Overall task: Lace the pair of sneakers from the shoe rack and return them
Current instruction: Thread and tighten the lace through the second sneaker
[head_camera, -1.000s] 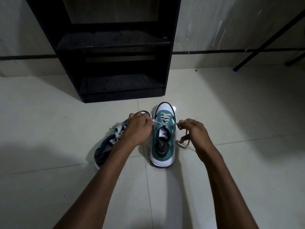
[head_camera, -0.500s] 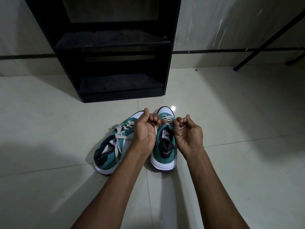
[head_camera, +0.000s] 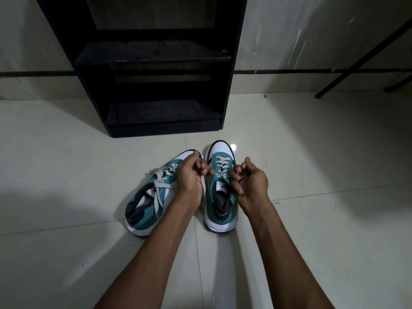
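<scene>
Two teal and white sneakers stand side by side on the tiled floor. The right sneaker points toward the rack, its cream lace crossed up the eyelets. My left hand grips one lace end at the shoe's left side. My right hand grips the other end at its right side. Both fists sit level with the top eyelets. The left sneaker lies angled beside it, with loose lace ends draped over its tongue.
A black shoe rack with bare shelves stands against the wall just beyond the shoes. A dark metal leg with a blue foot slants down at the far right. Pale floor tiles spread on all sides.
My hands, first pulled apart with the lace stretched across the right sneaker, came in close to the eyelets and turned palms up, gathering the lace ends in curled fingers.
</scene>
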